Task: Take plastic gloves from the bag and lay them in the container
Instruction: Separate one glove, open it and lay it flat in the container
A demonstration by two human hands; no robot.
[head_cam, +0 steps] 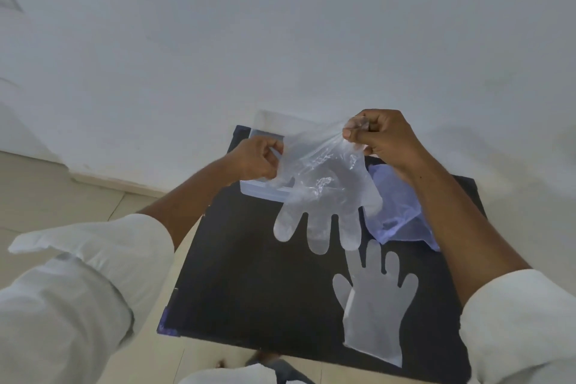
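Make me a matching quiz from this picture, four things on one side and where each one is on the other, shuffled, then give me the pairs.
Things:
1. held glove
2. flat glove
3. bag
4. container

Places:
A. lying under the right forearm
B. at the table's far edge
C. stretched between both hands, left hand and right hand
D. lying on the table's near right part

Pairs: 1-C, 2-D, 3-A, 4-B

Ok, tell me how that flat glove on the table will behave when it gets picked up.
The flat glove is probably very floppy: the held glove, pinched by the left hand and right hand, sags and wrinkles. It looks thin and see-through, so likely almost weightless. Lying flush on the table, its edge may be hard to lift.
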